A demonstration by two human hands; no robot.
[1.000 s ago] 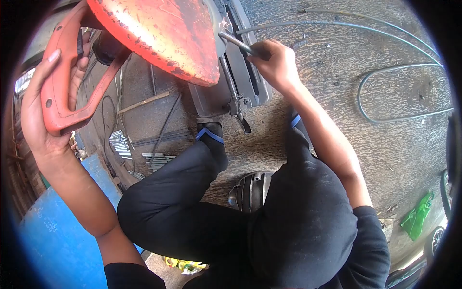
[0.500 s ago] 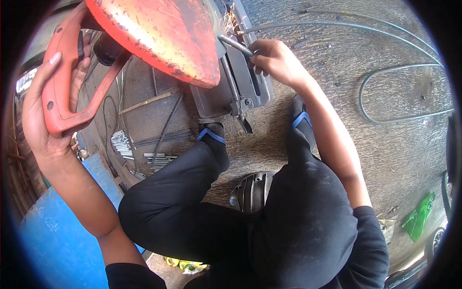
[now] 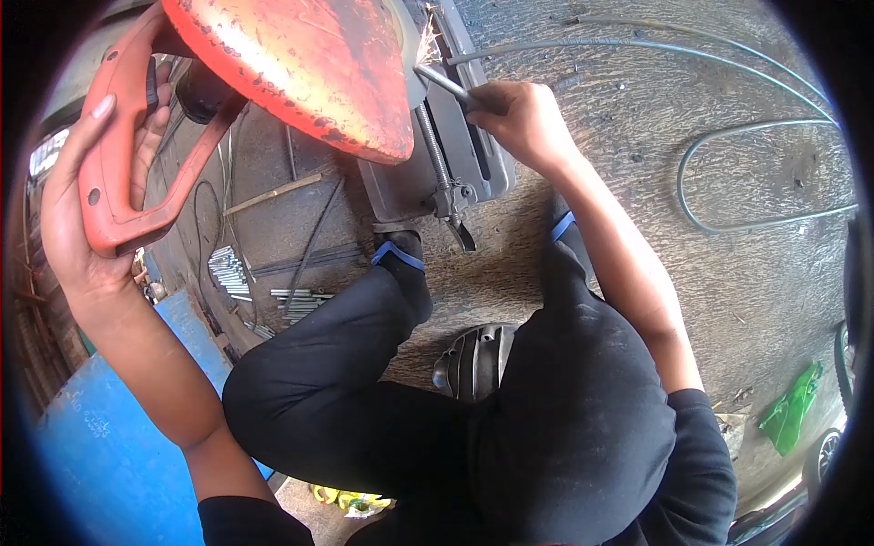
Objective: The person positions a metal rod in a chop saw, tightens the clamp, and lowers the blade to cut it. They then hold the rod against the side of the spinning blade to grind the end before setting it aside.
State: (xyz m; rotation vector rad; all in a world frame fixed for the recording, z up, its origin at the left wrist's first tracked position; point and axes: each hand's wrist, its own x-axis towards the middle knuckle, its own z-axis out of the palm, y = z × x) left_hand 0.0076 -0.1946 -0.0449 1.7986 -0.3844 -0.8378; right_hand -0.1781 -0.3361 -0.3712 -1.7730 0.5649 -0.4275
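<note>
My left hand [image 3: 68, 196] is wrapped round the orange handle [image 3: 107, 164] of a chop saw. The saw's worn orange guard [image 3: 300, 73] covers most of its grey cutting disc [image 3: 411, 55]. My right hand [image 3: 528, 123] grips a short metal rod [image 3: 444, 84] from the right. The rod's far end meets the disc's edge, where sparks [image 3: 428, 41] fly up. Under the disc lies the saw's dark base [image 3: 428, 182], with a threaded clamp screw [image 3: 432, 146] and its crank [image 3: 462, 235]. The exact contact point is partly hidden.
Cut rods [image 3: 230, 273] lie in bundles left of my feet, near a wooden stick [image 3: 273, 194]. Long bent rods [image 3: 701, 155] stretch across the floor at right. A ribbed metal part [image 3: 475, 364] sits between my legs. A blue sheet [image 3: 118, 428] is at lower left.
My right hand has shifted slightly right and down, its wrist turned a little. The saw guard has moved very slightly left. Sparks show in both frames.
</note>
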